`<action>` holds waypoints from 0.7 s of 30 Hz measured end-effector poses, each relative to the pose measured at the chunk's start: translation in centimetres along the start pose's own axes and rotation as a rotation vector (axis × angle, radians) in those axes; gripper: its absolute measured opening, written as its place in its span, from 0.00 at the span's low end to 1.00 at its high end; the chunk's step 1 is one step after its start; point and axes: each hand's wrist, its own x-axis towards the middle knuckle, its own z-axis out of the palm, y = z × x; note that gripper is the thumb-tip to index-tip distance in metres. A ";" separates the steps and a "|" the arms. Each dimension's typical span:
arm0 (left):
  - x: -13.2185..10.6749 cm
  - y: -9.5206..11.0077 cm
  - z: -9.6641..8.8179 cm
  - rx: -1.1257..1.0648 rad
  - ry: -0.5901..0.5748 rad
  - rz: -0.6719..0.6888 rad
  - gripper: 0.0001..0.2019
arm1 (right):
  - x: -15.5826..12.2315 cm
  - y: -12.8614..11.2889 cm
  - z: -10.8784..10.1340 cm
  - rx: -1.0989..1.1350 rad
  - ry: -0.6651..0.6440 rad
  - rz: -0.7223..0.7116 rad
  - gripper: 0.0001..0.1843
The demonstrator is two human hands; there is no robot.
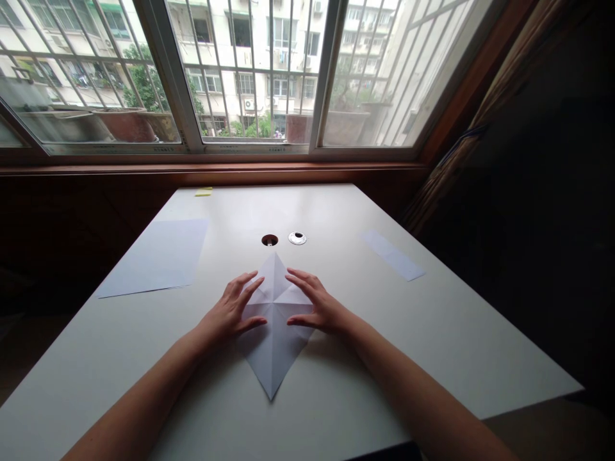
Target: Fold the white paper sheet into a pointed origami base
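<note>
A square sheet of white paper (pixel 272 358) lies on the table in front of me, turned so that one corner points towards me and another towards the window. Crease lines cross at its middle. Over its left side is my left hand (pixel 241 302), thumb and fingers apart. My right hand (pixel 314 302) mirrors it over the right side, fingers spread likewise. Both hands cover the sheet's side corners, and I cannot tell how firmly they touch it.
The white table (pixel 346 397) carries a stack of paper (pixel 156 256) at left and a paper strip (pixel 393 255) at right. Beyond the sheet are a cable hole (pixel 270 240) and its round metal cover (pixel 297 238). A yellow slip (pixel 204 191) lies near the far edge, below the barred window (pixel 250 70).
</note>
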 end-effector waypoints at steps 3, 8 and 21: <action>0.2 0.4 0.0 -0.060 0.003 0.004 0.42 | 0.2 -0.3 0.2 -0.007 -0.007 -0.018 0.51; 0.4 1.3 -0.3 -0.160 0.008 -0.015 0.42 | 0.3 -0.5 0.2 0.026 -0.021 -0.024 0.52; 0.8 1.7 -0.7 -0.285 0.035 0.077 0.43 | 0.1 -1.0 -0.2 0.000 -0.062 -0.075 0.62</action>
